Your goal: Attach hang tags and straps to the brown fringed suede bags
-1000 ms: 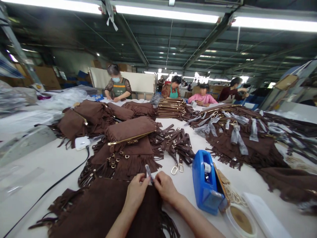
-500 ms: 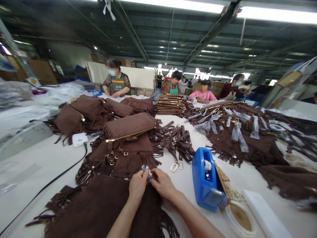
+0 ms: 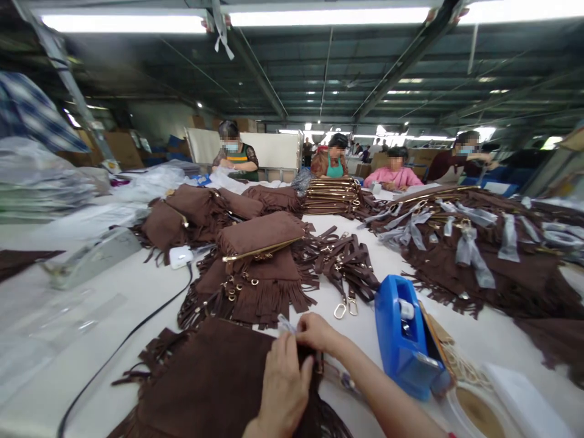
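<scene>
A dark brown fringed suede bag (image 3: 214, 371) lies flat in front of me. My left hand (image 3: 285, 383) rests on its right part, fingers stretched forward and thumb apart. Just beyond those fingertips, my right hand (image 3: 317, 333) is closed in a pinch at the bag's top right corner. A clear plastic strip (image 3: 286, 324) sticks up at its fingertips; the exact grip is partly hidden. Near the right wrist, a bit of metal hardware (image 3: 347, 381) shows beside the bag.
A blue tape dispenser (image 3: 401, 334) stands to the right, by a tape roll (image 3: 479, 410). Ahead lie stacked fringed bags (image 3: 260, 237) and straps with clips (image 3: 347, 261). A black cable (image 3: 137, 328) runs along the left from a white box (image 3: 181, 257). Several co-workers sit opposite.
My left hand has left its pinch at the plastic strip, drawn back and flattened onto the bag. My right hand stays at the corner, turned more leftward. The view has swung left.
</scene>
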A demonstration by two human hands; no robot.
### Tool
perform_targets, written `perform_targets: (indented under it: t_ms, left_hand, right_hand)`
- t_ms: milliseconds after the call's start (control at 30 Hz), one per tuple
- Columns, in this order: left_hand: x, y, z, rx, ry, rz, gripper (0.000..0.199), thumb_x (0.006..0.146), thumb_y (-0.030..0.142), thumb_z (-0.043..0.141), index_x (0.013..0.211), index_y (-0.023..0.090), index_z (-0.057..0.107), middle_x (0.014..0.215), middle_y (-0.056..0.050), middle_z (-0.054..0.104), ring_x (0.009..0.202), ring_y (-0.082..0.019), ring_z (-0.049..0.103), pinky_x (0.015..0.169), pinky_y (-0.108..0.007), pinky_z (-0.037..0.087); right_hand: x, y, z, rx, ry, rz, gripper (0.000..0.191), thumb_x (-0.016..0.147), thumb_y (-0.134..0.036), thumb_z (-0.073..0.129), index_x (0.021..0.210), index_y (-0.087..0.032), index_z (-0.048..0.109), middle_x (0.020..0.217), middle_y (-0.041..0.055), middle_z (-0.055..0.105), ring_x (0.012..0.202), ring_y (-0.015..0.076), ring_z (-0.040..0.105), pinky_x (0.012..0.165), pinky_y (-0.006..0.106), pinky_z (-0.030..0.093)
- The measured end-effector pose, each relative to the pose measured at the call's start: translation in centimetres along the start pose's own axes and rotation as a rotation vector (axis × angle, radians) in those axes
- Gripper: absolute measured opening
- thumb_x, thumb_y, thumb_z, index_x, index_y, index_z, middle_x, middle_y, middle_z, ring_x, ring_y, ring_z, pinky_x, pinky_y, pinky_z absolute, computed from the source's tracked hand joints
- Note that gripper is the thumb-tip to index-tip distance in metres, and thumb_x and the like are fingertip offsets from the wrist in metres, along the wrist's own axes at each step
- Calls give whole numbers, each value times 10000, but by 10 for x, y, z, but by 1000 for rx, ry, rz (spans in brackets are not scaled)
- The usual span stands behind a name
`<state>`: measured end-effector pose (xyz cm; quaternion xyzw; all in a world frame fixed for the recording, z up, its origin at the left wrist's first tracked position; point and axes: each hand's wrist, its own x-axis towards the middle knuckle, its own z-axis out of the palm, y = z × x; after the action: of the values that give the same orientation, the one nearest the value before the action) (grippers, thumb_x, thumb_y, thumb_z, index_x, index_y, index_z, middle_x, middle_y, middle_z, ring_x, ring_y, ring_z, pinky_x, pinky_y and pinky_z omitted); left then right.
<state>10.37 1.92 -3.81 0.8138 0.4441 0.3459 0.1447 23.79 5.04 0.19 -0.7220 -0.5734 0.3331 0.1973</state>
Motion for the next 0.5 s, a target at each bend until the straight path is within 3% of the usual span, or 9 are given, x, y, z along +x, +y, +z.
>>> perform_targets:
  t_ms: [100, 200, 267, 367, 433, 500]
  left_hand:
    - [-29, -4, 3, 342, 19, 354, 759, 713, 617, 478, 1217, 52, 433, 1133, -195, 563, 1030, -305, 507, 800, -413, 434]
    - [-42, -12, 0, 489, 65, 462, 867, 626, 758, 423, 1162, 81, 508, 1086, -169, 599, 1002, -310, 504, 805, -419, 390]
    - [-47, -21, -4, 544, 112, 579, 695, 717, 662, 427, 1116, 106, 552, 1058, -133, 620, 991, -269, 508, 815, -380, 375]
    - [-54, -34, -9, 571, 160, 780, 316, 833, 306, 439, 1062, 149, 591, 974, -58, 656, 923, -187, 540, 804, -304, 388]
    - [-60, -40, -8, 574, 169, 808, 275, 816, 141, 416, 1012, 155, 609, 908, -36, 668, 853, -161, 563, 778, -277, 416]
    - [-64, -41, -5, 574, 148, 826, 273, 804, 96, 407, 974, 140, 614, 870, -42, 671, 799, -159, 580, 734, -266, 450]
  right_hand:
    - [-7, 2, -4, 127, -64, -4, 121, 550, -100, 559, 528, -165, 460, 513, -49, 452, 577, 115, 456, 520, 218, 296]
    - [-26, 7, -7, 306, -165, 33, 46, 598, -138, 478, 615, -176, 457, 502, -74, 400, 484, 83, 408, 449, 196, 294]
    - [-42, 9, -6, 430, -239, 67, 61, 636, -193, 437, 684, -180, 471, 509, -76, 401, 444, 76, 396, 406, 184, 295]
    - [-61, 11, 1, 600, -295, 130, 102, 656, -252, 426, 688, -175, 484, 496, -67, 426, 418, 69, 399, 381, 171, 309]
    - [-63, 9, 7, 705, -262, 178, 86, 645, -233, 437, 658, -168, 491, 469, -64, 443, 399, 62, 403, 373, 161, 315]
    - [-57, 3, 14, 755, -219, 205, 55, 628, -182, 442, 623, -166, 494, 424, -67, 443, 366, 61, 403, 350, 154, 305]
